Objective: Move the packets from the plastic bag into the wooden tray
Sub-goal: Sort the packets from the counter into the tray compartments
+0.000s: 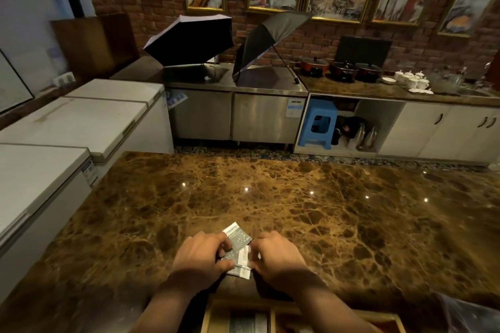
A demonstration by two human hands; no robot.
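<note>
Several small grey-and-white packets (238,240) are bunched between my two hands just above the brown marble counter (324,211). My left hand (200,257) grips them from the left, my right hand (276,257) pinches them from the right. One packet sticks up and away at the top, others lie stacked lower down. The wooden tray (273,313) shows at the bottom edge under my forearms, divided into compartments, with grey packets (247,323) lying in its left one. A corner of the clear plastic bag (470,313) is at the bottom right.
White chest freezers (54,159) line the left side of the counter. Across a floor gap stands a steel cabinet with two open umbrellas (194,38), then pots (343,70) and white cups (411,80) on a back counter.
</note>
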